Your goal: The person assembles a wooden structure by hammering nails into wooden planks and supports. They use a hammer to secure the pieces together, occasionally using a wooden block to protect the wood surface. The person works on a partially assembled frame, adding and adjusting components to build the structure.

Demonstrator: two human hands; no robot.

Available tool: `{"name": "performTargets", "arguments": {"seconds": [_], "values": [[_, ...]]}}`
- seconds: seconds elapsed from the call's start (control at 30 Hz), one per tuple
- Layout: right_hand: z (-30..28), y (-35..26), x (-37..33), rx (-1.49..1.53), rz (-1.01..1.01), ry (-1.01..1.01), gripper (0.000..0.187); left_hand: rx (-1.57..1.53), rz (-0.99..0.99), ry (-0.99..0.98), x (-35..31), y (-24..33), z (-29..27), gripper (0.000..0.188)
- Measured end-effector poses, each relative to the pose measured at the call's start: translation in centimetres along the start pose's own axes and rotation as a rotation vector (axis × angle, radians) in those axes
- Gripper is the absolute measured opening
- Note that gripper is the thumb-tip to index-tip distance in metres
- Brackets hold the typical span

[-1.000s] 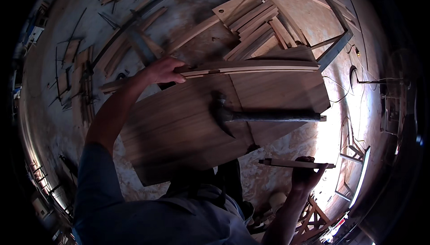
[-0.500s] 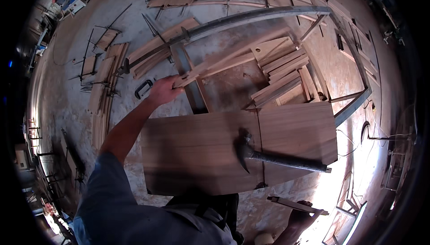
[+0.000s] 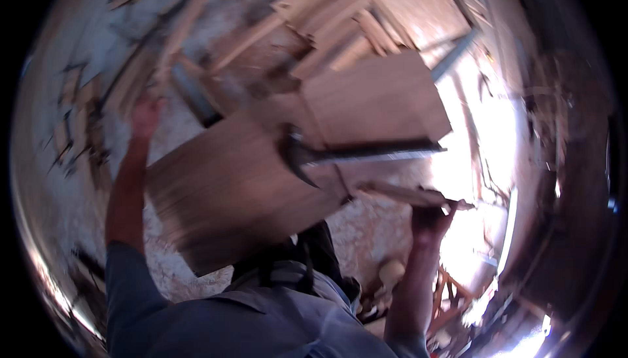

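Note:
My left hand (image 3: 148, 112), stretched out at the left, is closed around the end of a long wooden strip (image 3: 185, 27) that runs away from me. On the right, my right hand (image 3: 430, 219) grips a short wooden piece (image 3: 405, 194) near the edge of the work board. The flat brown board (image 3: 216, 181), with a seam across it, lies in front of my body. A claw hammer (image 3: 366, 154) rests on it, its head near the seam and its handle pointing right. Motion blurs both hands and the wood they hold.
Beyond the board lie several stacked wooden pieces (image 3: 333, 21) inside a metal frame (image 3: 454, 53). More planks and clamps (image 3: 65, 122) are on the floor at the left. Strong light falls on the floor at the right; wood scraps (image 3: 451, 305) lie at lower right.
The view has turned, so the board and hammer appear tilted and shifted left. My right hand has risen with the short wooden piece toward the board. The long strip has swung to point farther away.

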State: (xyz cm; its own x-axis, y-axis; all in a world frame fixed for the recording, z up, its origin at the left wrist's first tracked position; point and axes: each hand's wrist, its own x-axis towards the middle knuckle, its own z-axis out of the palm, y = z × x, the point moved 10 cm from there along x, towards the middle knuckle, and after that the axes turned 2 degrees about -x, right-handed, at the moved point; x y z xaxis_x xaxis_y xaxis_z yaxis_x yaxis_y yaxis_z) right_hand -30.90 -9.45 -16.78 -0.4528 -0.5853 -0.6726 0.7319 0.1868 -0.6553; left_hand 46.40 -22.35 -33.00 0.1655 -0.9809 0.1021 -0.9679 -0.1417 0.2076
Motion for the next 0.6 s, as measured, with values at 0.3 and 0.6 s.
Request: {"name": "performTargets", "arguments": {"seconds": [0.3, 0.6], "values": [[0.3, 0.4, -0.8, 0.178, 0.012, 0.002, 0.068, 0.042, -0.095, -0.178, 1.2, 1.7, -2.2, 0.06], [-4.9, -3.8, -1.1, -0.203, -0.179, -0.14, 0.042, -0.281, 0.045, -0.042, -0.3, 22.4, -13.5, 0.057]]}}
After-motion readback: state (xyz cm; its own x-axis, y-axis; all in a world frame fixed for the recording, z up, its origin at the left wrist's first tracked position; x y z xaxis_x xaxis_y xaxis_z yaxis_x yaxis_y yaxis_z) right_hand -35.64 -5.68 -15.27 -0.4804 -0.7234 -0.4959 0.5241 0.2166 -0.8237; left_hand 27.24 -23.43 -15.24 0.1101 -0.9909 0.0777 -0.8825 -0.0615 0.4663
